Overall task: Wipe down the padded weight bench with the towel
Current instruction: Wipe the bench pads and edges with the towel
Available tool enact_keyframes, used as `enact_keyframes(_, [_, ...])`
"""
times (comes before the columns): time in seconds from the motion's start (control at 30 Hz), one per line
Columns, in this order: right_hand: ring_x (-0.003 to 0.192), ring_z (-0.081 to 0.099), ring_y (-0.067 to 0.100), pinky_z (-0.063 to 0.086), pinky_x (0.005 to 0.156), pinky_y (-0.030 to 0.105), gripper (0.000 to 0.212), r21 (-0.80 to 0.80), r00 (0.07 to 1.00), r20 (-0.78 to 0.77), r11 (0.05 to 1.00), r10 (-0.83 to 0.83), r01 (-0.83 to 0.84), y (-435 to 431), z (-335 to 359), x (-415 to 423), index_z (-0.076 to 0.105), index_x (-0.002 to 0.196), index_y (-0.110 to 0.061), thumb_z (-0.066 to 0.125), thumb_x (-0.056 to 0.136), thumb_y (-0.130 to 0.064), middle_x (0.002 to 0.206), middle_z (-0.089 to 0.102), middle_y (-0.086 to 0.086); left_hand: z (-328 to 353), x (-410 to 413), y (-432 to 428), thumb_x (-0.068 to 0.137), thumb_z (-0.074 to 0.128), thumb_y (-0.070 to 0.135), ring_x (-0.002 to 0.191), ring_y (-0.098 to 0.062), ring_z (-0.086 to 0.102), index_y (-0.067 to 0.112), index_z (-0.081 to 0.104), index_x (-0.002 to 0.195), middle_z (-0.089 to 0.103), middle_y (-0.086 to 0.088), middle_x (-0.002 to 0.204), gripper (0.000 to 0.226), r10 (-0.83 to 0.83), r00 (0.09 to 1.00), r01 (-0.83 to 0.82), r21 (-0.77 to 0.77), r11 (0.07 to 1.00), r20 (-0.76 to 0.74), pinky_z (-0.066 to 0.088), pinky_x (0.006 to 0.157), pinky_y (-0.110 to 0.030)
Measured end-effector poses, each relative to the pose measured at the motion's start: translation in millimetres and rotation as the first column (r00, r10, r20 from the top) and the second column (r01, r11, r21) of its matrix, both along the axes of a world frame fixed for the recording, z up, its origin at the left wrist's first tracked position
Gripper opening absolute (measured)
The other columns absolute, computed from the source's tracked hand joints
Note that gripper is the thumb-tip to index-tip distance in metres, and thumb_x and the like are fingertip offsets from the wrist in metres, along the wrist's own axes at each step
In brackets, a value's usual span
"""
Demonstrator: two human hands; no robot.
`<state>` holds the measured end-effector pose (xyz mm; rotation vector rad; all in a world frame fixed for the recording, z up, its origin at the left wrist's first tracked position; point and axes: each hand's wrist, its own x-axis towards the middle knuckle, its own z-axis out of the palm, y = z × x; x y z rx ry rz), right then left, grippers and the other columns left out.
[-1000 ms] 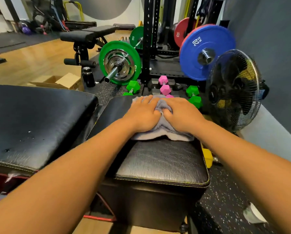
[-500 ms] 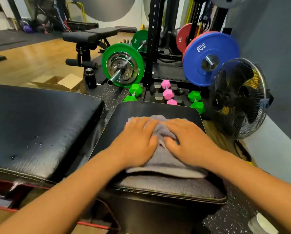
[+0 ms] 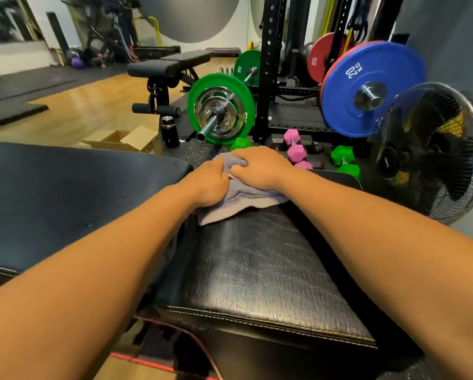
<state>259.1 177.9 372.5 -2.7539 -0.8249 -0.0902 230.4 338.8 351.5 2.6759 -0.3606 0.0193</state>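
Note:
The black padded bench seat (image 3: 260,259) runs away from me in the middle of the view. A grey towel (image 3: 240,197) lies bunched at its far left end. My left hand (image 3: 206,182) and my right hand (image 3: 260,167) both press down on the towel, fingers curled into its folds, thumbs nearly touching. Part of the towel hangs out toward me from under the hands. The second, wider black pad (image 3: 73,198) of the bench lies to the left, with a gap between the two pads.
Beyond the bench stand a green-plated barbell (image 3: 220,109), a blue 20 kg plate (image 3: 369,89), pink dumbbells (image 3: 294,149) and green dumbbells (image 3: 343,157), a black bottle (image 3: 169,131) and a cardboard box (image 3: 125,141). A floor fan (image 3: 432,152) stands close at the right.
Both hands have pushed the towel away from me, from the near part of the seat to its far end, slightly leftward. The fingers have bunched the cloth more tightly.

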Motion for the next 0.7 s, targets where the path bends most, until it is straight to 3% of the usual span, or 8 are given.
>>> enact_keyframes(0.1, [0.104, 0.055, 0.032, 0.044, 0.079, 0.041, 0.044, -0.015, 0.990, 0.024, 0.990, -0.142, 0.143, -36.6, 1.0, 1.0, 0.055, 0.116, -0.021, 0.035, 0.088, -0.048, 0.116, 0.063, 0.007, 7.7, 19.0, -32.3, 0.086, 0.024, 0.039, 0.126, -0.029, 0.045, 0.039, 0.039, 0.134, 0.046, -0.005, 0.140, 0.051, -0.061, 0.998, 0.062, 0.078, 0.995, -0.019, 0.035, 0.105, -0.049])
enact_keyframes(0.2, [0.108, 0.053, 0.035, 0.038, 0.076, 0.041, 0.039, -0.079, 0.959, 0.042, 0.956, -0.281, 0.284, -82.6, 2.1, -0.6, 0.053, 0.112, -0.019, 0.034, 0.092, -0.047, 0.119, 0.061, 0.011, 17.5, 26.5, -87.4, 0.093, 0.031, 0.030, 0.125, -0.037, 0.045, 0.020, 0.038, 0.138, 0.044, -0.016, 0.140, 0.047, -0.057, 0.998, 0.049, 0.230, 0.972, 0.027, 0.037, 0.099, -0.044])
enact_keyframes(0.33, [0.103, 0.056, 0.037, 0.041, 0.076, 0.041, 0.037, -0.053, 0.921, 0.004, 0.920, -0.389, 0.389, -136.3, 2.3, -13.2, 0.049, 0.099, -0.021, 0.029, 0.088, -0.050, 0.111, 0.061, 0.013, 13.6, 30.7, -144.5, 0.092, 0.027, 0.034, 0.122, -0.044, 0.042, 0.020, 0.032, 0.139, 0.041, -0.016, 0.141, 0.050, -0.122, 0.992, 0.113, 0.261, 0.959, 0.020, 0.036, 0.099, -0.048])
enact_keyframes(0.43, [0.105, 0.054, 0.037, 0.033, 0.072, 0.036, 0.034, 0.046, 0.870, -0.028, 0.869, -0.493, 0.493, -158.6, -2.3, -37.3, 0.052, 0.113, -0.013, 0.037, 0.096, -0.039, 0.116, 0.061, 0.016, 10.6, 23.4, -171.4, 0.079, 0.017, 0.040, 0.127, -0.039, 0.038, 0.022, 0.027, 0.144, 0.036, -0.015, 0.146, 0.068, -0.204, 0.979, 0.194, 0.245, 0.950, 0.017, 0.030, 0.106, -0.049])
enact_keyframes(0.57, [0.108, 0.056, 0.037, 0.045, 0.082, 0.041, 0.035, 0.247, 0.812, -0.182, 0.774, -0.554, 0.583, -173.2, -6.2, -89.8, 0.052, 0.121, -0.021, 0.045, 0.090, -0.036, 0.120, 0.062, 0.012, -1.1, -8.4, -183.0, 0.078, 0.010, 0.045, 0.137, -0.031, 0.027, 0.018, 0.029, 0.144, 0.031, -0.012, 0.150, 0.074, -0.356, 0.925, 0.315, 0.260, 0.913, 0.129, 0.020, 0.112, -0.044])
enact_keyframes(0.7, [0.114, 0.056, 0.032, 0.046, 0.088, 0.039, 0.046, 0.307, 0.819, -0.213, 0.759, -0.534, 0.574, -170.8, -9.0, -154.1, 0.047, 0.134, -0.029, 0.050, 0.089, -0.038, 0.127, 0.063, 0.007, -0.9, -72.7, -169.8, 0.086, 0.012, 0.043, 0.143, -0.027, 0.013, 0.014, 0.023, 0.149, 0.021, -0.014, 0.155, 0.070, -0.403, 0.903, 0.368, 0.213, 0.905, 0.150, 0.008, 0.118, -0.041])
